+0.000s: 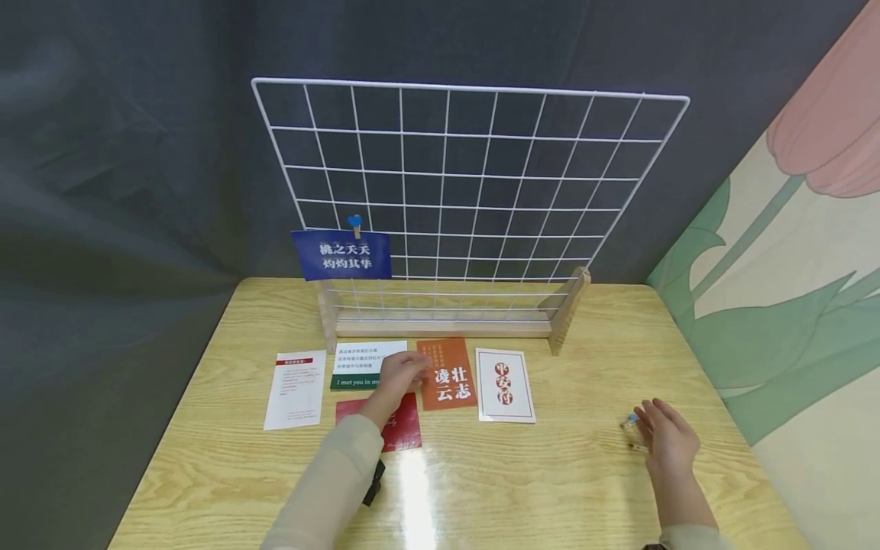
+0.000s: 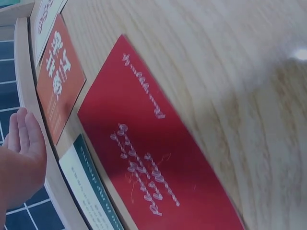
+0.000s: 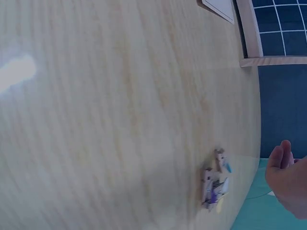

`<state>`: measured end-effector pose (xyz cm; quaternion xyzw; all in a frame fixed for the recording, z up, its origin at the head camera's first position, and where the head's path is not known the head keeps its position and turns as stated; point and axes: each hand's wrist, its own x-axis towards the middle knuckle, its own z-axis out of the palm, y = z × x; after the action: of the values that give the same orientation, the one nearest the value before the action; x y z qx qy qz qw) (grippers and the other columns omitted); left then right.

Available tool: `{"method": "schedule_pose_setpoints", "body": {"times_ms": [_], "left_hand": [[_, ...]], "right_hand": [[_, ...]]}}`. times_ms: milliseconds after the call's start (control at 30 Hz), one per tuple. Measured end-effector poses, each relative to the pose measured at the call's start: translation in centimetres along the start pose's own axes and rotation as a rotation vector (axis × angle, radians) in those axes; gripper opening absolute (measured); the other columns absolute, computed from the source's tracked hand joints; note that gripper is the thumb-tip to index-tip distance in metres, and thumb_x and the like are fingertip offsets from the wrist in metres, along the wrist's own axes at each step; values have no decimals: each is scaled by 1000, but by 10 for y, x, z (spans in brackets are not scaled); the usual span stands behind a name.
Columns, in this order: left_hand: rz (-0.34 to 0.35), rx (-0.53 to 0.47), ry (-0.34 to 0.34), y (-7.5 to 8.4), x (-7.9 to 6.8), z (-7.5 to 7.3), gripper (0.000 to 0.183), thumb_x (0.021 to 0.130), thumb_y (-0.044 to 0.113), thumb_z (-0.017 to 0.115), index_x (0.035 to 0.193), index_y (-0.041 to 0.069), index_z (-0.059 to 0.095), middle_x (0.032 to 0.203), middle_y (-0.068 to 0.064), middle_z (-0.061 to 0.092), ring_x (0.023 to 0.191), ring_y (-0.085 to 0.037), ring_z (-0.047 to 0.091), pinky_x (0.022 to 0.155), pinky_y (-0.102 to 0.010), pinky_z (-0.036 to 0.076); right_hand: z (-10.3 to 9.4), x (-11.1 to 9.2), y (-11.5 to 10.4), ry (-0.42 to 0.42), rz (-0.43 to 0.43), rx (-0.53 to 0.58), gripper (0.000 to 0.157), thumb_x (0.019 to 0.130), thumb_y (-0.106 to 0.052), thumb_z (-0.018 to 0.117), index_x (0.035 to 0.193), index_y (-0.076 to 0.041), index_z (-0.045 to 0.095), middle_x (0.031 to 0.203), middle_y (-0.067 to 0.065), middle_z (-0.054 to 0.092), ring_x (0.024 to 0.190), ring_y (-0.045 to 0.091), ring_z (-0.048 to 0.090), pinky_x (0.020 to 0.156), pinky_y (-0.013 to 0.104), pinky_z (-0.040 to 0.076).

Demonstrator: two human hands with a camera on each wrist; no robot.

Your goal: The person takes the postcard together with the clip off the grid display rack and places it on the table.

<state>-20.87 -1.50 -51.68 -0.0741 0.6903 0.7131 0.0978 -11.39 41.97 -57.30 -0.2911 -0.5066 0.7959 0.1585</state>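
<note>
My left hand [image 1: 402, 374] reaches over the white-and-green card [image 1: 357, 365], its fingertips at the left edge of an orange card [image 1: 450, 386]. Its fingers look fairly straight in the left wrist view, with nothing held. Under the left forearm lies a red card [image 2: 144, 139] with white script, partly hidden in the head view. On the right, my right hand [image 1: 667, 439] hovers by several small clips [image 3: 213, 184] on the table, fingers loosely bent. One clip has a blue top [image 1: 631, 419]. The right wrist view shows the clips apart from the hand.
A white wire grid [image 1: 447, 176] stands on wooden feet [image 1: 569, 313] at the back. From it hangs a blue card [image 1: 341, 255], held by a blue-topped clip [image 1: 354, 223]. White cards [image 1: 296, 389] with red print lie left and right [image 1: 505, 409] of the others.
</note>
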Motion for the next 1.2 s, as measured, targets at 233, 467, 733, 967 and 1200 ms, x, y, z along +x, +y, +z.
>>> {"method": "schedule_pose_setpoints", "body": {"times_ms": [233, 467, 733, 967, 1200], "left_hand": [[-1, -10, 33, 11, 0, -13, 28, 80, 12, 61, 101, -7, 58, 91, -16, 61, 88, -36, 55, 77, -48, 45], [-13, 6, 48, 18, 2, -26, 36, 80, 16, 61, 108, -6, 54, 97, -15, 60, 91, -34, 55, 79, -44, 45], [-10, 18, 80, 29, 5, -35, 36, 80, 14, 62, 109, -5, 55, 101, -16, 58, 87, -27, 58, 81, -45, 44], [19, 54, 68, 37, 5, -45, 37, 81, 15, 60, 112, -4, 53, 103, -16, 58, 90, -26, 57, 83, -45, 42], [35, 76, 102, 47, 6, -58, 39, 81, 17, 60, 113, -3, 53, 107, -16, 56, 92, -27, 55, 84, -42, 43]], "right_hand": [[10, 23, -3, -54, -26, -14, 66, 71, -18, 71, 127, -4, 39, 113, 2, 48, 92, 15, 56, 75, 21, 47], [22, 48, -4, -90, -66, -18, 61, 70, -16, 72, 124, -3, 45, 116, 7, 50, 94, 19, 57, 74, 26, 48], [88, -25, -67, -159, -44, -101, 41, 77, -12, 66, 114, -6, 52, 106, 2, 52, 89, 16, 58, 76, 24, 48], [120, -55, -87, -216, -96, -42, 15, 76, -6, 65, 91, -8, 62, 87, 0, 61, 77, 13, 61, 67, 20, 50], [141, -60, -98, -256, -61, -11, 12, 79, 1, 60, 83, -10, 63, 84, 0, 61, 72, 13, 62, 64, 19, 50]]}}
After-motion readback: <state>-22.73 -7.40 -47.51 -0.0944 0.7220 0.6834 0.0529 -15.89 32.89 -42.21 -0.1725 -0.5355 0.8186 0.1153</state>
